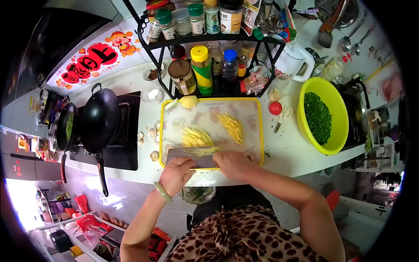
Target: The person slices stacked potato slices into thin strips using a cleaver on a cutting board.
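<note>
The left hand [176,172], a bangle [162,192] at its wrist, lay against the left end of the cleaver [201,162]; whether it pinched the steel or merely pressed could not be told. The right hand [233,165] was clenched around the handle end. The broad blade lay along the near edge of the cutting board [261,131], probably stiff, fairly heavy and slick when wet, so the handle seemed the safest hold, with fingers clear of the edge.

Just beyond the blade, and touching it, sat the larger heap of pale yellow shreds [195,136], likely light, damp and easily scattered, best scooped from beneath. Farther right lay a smaller shred pile [231,129]; at the far rim, a yellowish chunk [189,101], presumably firm.
</note>
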